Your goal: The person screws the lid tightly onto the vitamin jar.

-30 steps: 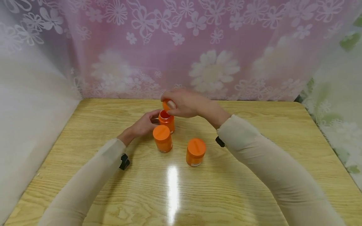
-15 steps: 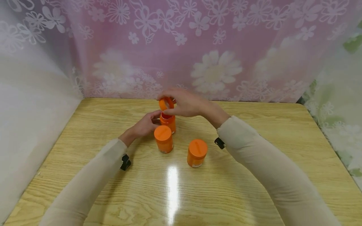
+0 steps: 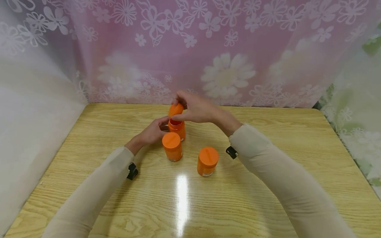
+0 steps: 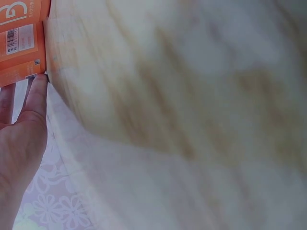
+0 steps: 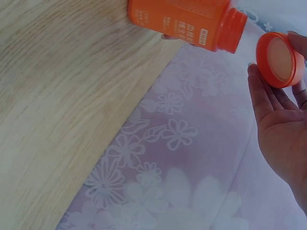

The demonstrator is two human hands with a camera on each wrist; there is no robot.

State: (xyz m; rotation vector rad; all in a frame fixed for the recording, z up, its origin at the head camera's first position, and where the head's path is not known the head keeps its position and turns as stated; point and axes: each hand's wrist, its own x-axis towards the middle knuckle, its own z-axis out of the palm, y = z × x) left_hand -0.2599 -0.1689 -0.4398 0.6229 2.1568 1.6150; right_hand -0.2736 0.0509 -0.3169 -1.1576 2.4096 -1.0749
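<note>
In the head view an uncapped orange plastic jar (image 3: 179,131) stands upright near the table's back, its mouth partly covered by my right thumb. My left hand (image 3: 151,133) holds this jar from the left; some of its fingers are hidden. Just above the mouth, my right hand (image 3: 196,108) pinches an orange screw lid (image 3: 175,110) between thumb and fingers. The right wrist view shows the lid (image 5: 278,60) apart from the threaded neck of the jar (image 5: 192,21), with its pale inner face visible. White print and a barcode label mark the jar (image 4: 21,48) in the left wrist view.
Directly in front of the uncapped jar stands a capped orange jar (image 3: 172,147). Another capped jar (image 3: 207,162) is to its right, nearer me. They share a wood-grain table (image 3: 253,198) backed by a pink floral curtain (image 3: 184,66).
The lid has turned in my right hand: half a second ago its open ring faced the head camera, now a solid orange side does. My left hand and the jars hold their places.
</note>
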